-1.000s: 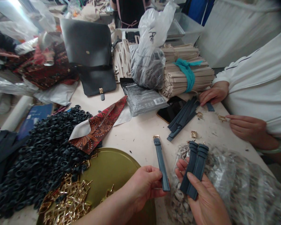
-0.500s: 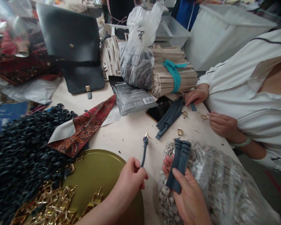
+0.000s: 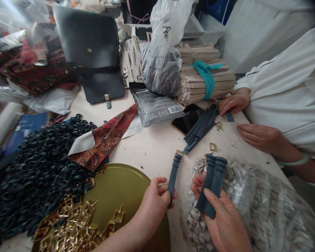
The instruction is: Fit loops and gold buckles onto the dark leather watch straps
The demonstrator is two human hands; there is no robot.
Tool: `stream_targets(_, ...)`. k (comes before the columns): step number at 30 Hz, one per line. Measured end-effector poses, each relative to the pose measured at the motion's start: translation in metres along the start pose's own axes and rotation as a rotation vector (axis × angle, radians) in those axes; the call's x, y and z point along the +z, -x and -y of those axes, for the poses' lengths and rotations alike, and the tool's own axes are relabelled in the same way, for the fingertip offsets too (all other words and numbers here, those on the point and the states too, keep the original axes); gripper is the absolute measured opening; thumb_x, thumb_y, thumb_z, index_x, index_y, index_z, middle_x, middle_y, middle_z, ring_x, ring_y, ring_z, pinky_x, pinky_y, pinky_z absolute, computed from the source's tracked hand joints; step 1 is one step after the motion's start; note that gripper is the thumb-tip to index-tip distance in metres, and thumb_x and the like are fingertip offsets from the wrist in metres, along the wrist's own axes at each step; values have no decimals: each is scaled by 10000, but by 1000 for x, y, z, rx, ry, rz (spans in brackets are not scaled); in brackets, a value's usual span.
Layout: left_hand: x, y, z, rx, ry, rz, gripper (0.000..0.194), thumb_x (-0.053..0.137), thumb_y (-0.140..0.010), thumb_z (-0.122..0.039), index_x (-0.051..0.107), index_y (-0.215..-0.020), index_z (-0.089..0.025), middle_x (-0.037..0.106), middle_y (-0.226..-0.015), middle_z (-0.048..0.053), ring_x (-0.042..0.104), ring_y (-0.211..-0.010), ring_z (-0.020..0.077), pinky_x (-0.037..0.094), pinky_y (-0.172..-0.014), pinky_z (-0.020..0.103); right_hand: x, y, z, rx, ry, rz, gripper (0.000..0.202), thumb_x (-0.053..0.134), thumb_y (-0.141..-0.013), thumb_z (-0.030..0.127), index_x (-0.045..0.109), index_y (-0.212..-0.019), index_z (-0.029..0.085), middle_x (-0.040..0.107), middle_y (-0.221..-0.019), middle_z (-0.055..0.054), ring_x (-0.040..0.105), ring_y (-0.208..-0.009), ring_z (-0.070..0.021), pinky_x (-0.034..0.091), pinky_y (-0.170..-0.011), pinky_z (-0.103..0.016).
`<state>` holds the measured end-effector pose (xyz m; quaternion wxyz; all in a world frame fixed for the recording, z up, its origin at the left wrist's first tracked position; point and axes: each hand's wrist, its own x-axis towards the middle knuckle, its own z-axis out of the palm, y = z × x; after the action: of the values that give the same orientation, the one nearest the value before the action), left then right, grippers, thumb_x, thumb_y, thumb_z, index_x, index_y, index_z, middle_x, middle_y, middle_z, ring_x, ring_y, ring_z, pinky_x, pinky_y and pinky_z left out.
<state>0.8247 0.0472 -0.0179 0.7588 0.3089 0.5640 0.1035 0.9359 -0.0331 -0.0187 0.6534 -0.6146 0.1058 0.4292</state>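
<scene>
My left hand [image 3: 159, 196] pinches the lower end of a dark blue strap [image 3: 174, 171], whose top carries a gold buckle [image 3: 179, 152]. Two more blue straps [image 3: 212, 185] lie side by side in my right hand [image 3: 223, 213], held under the thumb, with their looped ends upward. Below my left forearm is a round olive-gold tray [image 3: 131, 178] with a heap of gold buckles [image 3: 73, 224] on it. A clear bag of pale loops [image 3: 196, 217] sits beneath and beside my right hand.
Dark loops [image 3: 49, 168] are piled at the left, beside patterned red fabric [image 3: 107, 140]. Another person's hands [image 3: 262, 136] are at the right, near loose blue straps [image 3: 202, 126], a phone [image 3: 187, 118] and a bundle of strips [image 3: 191, 84]. A black bag [image 3: 91, 45] stands behind.
The strap in my left hand has turned from edge-on to show its flat side and buckle. The view has shifted, so most things appear farther right. The other person's nearer hand has let go of a gold piece.
</scene>
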Motion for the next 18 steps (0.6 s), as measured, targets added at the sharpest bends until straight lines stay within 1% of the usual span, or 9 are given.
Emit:
stream_targets(4,0,5,-9,-101,63,1,312,528,-694,-129,390,-973,-152,620,-797,54,576,-701,136,442,-604,241,0,0,1,17,1,2,341,679,-669,274,609,-999,217,660,-1032,-26,594,-973,-168,408,-948,-337)
stream_targets(7,-1,7,-10,-166,159,62,342,612,-658,-180,437,-951,-158,619,-820,49,584,-742,141,450,-653,251,1,0,0,12,11,-17,346,683,-659,277,610,-992,214,661,-1031,-34,592,-981,-179,410,-947,-353)
stream_targets(9,-2,6,-9,-201,219,92,371,647,-629,-177,456,-946,-163,619,-833,46,587,-748,140,450,-660,247,0,-1,0,-4,25,-18,320,680,-660,286,622,-968,218,663,-1026,-29,593,-981,-182,419,-938,-350)
stream_targets(14,-3,4,-7,-246,295,98,374,658,-637,-149,463,-955,-165,620,-842,43,590,-718,125,459,-653,239,-2,-2,-3,-14,45,9,299,664,-679,293,625,-969,233,668,-1019,-16,590,-985,-166,433,-919,-309)
stream_targets(18,-3,2,-6,-257,324,106,334,634,-664,-114,464,-948,-158,621,-835,51,587,-705,116,461,-638,227,-2,-2,-3,-1,38,-15,297,657,-686,277,618,-976,223,664,-1022,-22,589,-986,-170,410,-946,-336)
